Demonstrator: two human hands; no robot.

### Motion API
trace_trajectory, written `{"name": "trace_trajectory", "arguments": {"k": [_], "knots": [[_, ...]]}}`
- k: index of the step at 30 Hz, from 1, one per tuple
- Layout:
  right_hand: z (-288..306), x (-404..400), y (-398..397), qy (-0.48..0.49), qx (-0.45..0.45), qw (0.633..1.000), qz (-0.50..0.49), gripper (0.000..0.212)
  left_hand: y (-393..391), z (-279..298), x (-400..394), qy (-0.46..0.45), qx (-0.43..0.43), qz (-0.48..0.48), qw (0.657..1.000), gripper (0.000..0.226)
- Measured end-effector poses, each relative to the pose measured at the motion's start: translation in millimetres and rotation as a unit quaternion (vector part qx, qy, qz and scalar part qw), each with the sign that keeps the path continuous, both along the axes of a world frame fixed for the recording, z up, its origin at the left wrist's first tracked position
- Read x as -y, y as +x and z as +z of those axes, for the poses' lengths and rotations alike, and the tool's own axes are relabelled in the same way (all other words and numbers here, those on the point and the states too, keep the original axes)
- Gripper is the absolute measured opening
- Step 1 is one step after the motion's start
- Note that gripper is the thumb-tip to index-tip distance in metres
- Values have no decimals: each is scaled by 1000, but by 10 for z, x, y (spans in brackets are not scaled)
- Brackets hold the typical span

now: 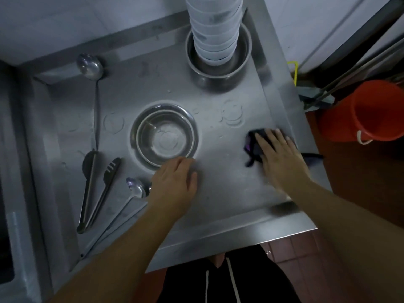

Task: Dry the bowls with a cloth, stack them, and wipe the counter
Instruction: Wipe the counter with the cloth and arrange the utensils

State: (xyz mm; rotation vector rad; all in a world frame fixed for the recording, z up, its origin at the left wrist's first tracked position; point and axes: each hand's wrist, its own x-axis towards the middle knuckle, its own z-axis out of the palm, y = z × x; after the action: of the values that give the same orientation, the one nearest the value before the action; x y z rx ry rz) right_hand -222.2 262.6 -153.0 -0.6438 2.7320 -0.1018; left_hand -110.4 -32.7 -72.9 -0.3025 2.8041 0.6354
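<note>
A tall stack of white bowls [215,29] stands inside a steel bowl [242,60] at the back of the steel counter [229,189]. In the middle of the counter sits a wide steel bowl [164,134] holding a smaller one. My left hand [175,182] rests on the counter against that bowl's near rim, fingers curled, holding nothing that I can see. My right hand [279,156] lies flat with fingers spread, pressing a dark cloth [253,145] onto the counter near the right edge. Water rings mark the surface.
A long ladle [90,66], steel tongs [96,193] and a second ladle [135,189] lie on the left of the counter. An orange bucket [367,110] and mop handles stand on the floor to the right. The counter's raised rim runs along back and right.
</note>
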Motion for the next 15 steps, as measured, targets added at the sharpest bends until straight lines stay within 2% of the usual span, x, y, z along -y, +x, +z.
{"name": "trace_trajectory", "arguments": {"k": [3,8,11,15], "knots": [[-66,468,-633,-67,4,996,-58,66,-156,-46,-23,-21,4,20,1000,36],[-155,916,-1173,-117,-36,989,-77,59,-331,-112,4,-43,4,50,998,34],[-157,833,-888,-168,-27,984,44,56,-420,-115,2,-52,6,68,996,35],[-177,299,228,-173,44,954,241,55,-541,-64,-78,-51,25,86,995,37]]}}
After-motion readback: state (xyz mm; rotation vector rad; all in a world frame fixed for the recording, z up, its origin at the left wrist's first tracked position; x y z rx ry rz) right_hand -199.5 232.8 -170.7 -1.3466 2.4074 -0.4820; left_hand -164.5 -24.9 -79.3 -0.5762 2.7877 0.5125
